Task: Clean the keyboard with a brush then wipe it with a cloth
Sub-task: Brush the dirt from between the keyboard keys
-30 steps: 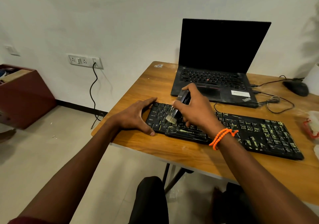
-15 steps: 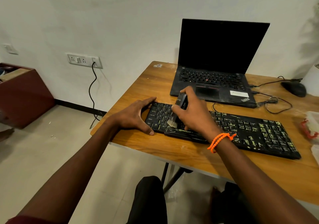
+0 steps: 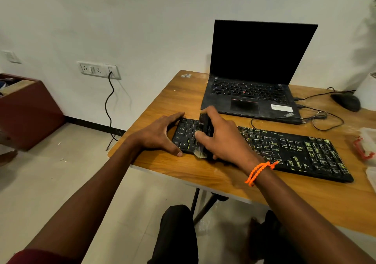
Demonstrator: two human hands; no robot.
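Note:
A long black keyboard (image 3: pixel 289 150) with pale dusty streaks on its keys lies across the wooden table (image 3: pixel 183 170). My right hand (image 3: pixel 221 139) grips a black-handled brush (image 3: pixel 204 133), held steeply with its pale bristles at the keyboard's front edge near the left end. My left hand (image 3: pixel 160 135) holds the keyboard's left end, thumb at the front edge and fingers curled over the back corner. An orange band circles my right wrist.
An open black laptop (image 3: pixel 256 80) stands behind the keyboard. A black mouse (image 3: pixel 345 101) and tangled cables lie at the back right. A white-and-red plastic item (image 3: pixel 366 145) sits at the right edge. A wall socket and a brown cabinet are on the left.
The brush has swept toward me, from the upper key rows down to the keyboard's front edge. My left hand stays on the left end.

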